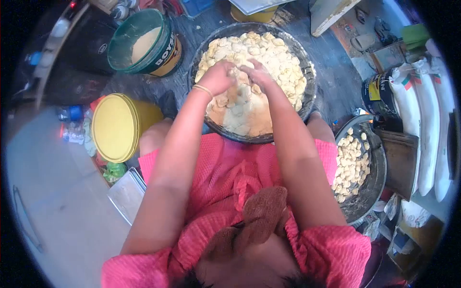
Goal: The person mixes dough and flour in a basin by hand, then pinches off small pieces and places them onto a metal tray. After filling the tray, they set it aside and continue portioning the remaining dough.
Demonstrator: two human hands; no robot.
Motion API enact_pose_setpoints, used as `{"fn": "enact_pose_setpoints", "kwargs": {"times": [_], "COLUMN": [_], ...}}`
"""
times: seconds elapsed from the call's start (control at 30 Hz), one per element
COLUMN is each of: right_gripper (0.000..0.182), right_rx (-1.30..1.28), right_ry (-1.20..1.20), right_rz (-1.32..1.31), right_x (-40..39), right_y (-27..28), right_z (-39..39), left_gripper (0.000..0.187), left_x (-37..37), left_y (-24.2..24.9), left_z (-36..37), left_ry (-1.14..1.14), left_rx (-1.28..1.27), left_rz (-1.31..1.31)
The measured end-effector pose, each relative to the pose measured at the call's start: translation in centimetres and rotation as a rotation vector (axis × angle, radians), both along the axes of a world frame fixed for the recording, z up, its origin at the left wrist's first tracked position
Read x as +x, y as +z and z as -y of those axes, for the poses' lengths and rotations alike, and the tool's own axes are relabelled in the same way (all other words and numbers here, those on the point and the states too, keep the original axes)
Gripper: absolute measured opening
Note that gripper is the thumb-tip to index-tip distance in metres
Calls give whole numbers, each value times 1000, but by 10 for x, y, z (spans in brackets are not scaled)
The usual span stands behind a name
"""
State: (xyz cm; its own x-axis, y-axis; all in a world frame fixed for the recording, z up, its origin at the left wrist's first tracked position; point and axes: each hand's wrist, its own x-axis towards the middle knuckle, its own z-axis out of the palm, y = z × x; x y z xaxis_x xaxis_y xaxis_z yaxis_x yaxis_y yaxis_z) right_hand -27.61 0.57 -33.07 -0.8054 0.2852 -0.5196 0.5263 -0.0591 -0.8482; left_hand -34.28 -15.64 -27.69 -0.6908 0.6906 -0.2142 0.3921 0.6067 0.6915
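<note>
We see both hands working in a wide, round, dark metal basin (307,103) heaped with pale dough pieces (281,62). The left hand (217,77), wearing a thin bracelet, is curled shut on a lump of pale dough (238,93) at the middle of the basin. The right hand (257,74) presses down on the same lump just beside it, fingers bent; how tightly it grips we cannot tell. A second dark basin (377,185) of dough pieces sits to the right, a yellow-lidded bucket (115,127) to the left.

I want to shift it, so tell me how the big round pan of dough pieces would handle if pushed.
The pan is heaped with dough pieces, so it is probably heavy. It looks wide and shallow, so unlikely to tip. Both hands, left hand and right hand, press into it.
</note>
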Motion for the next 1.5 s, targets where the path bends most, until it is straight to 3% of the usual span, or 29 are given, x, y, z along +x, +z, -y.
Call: {"fn": "enact_pose_setpoints", "kwargs": {"times": [0.07, 0.13, 0.2, 0.23, 0.27, 0.33, 0.4, 0.43, 0.5, 0.6, 0.63, 0.73, 0.77, 0.8, 0.87, 1.1, 1.23, 1.33, 1.4, 1.43, 1.5], "right_gripper": [75, 74, 72, 71, 71, 65, 62, 61, 56, 54, 53, 52, 52, 52, 51, 51, 52, 53, 53, 52, 52], "right_rx": [107, 640, 604, 567, 577, 439, 473, 570, 694, 526, 510, 615, 751, 768, 721, 792, 830, 840, 824, 818, 804], "right_ry": [-10, 189, 241, 286, 295, 541, 584, 612, 641, 552, 535, 617, 700, 679, 540, 668, 658, 655, 636, 628, 629], "right_rz": [34, 45, 50, 68, 62, 113, 176, 182, 153, -4, -46, 18, -16, 37, -80, 33, -20, -3, 15, 15, 25], "right_x": [12, 25, 39, 44, 48, 58, 64, 66, 72, 89, 103, 123, 126, 126, 128, 137, 136, 137, 139, 138, 136], "right_y": [-7, -27, -40, -43, -42, -37, 4, 18, 52, 98, 100, 85, 76, 77, 63, 73, 75, 74, 75, 77, 78], "right_z": [-2, -7, -6, -7, -11, -17, -17, -19, -17, -9, -10, -17, -22, -22, -26, -30, -30, -30, -29, -28, -28], "left_gripper": [40, 40, 48, 56, 53, 52, 41, 41, 29, 22, 18, 17, 15, 15, 14, 12, 17, 19, 22, 19, 15], "left_x": [14, 34, 72, 94, 113, 157, 182, 190, 203, 221, 238, 261, 268, 275, 287, 338, 350, 341, 319, 311, 306], "left_y": [12, 46, 112, 118, 137, 139, 159, 165, 175, 200, 202, 208, 212, 216, 221, 223, 223, 219, 212, 214, 210], "left_z": [21, 38, 36, 43, 39, 61, 70, 75, 86, 94, 91, 79, 75, 72, 67, 53, 57, 59, 56, 57, 56], "left_ry": [-202, -223, -416, -584, -815, -1010, -1084, -1086, -1120, -1104, -1119, -1248, -1191, -1190, -1247, -988, -1012, -1098, -1147, -1172, -1262], "left_rx": [46, -33, -360, -204, -333, 172, 326, 331, 661, 753, 718, 627, 729, 730, 632, 717, 612, 498, 754, 692, 712], "left_rz": [-593, -497, 121, 270, 468, 593, 666, 660, 513, 367, 229, 139, 3, 21, -216, -512, -588, -398, 339, 690, 692]}}
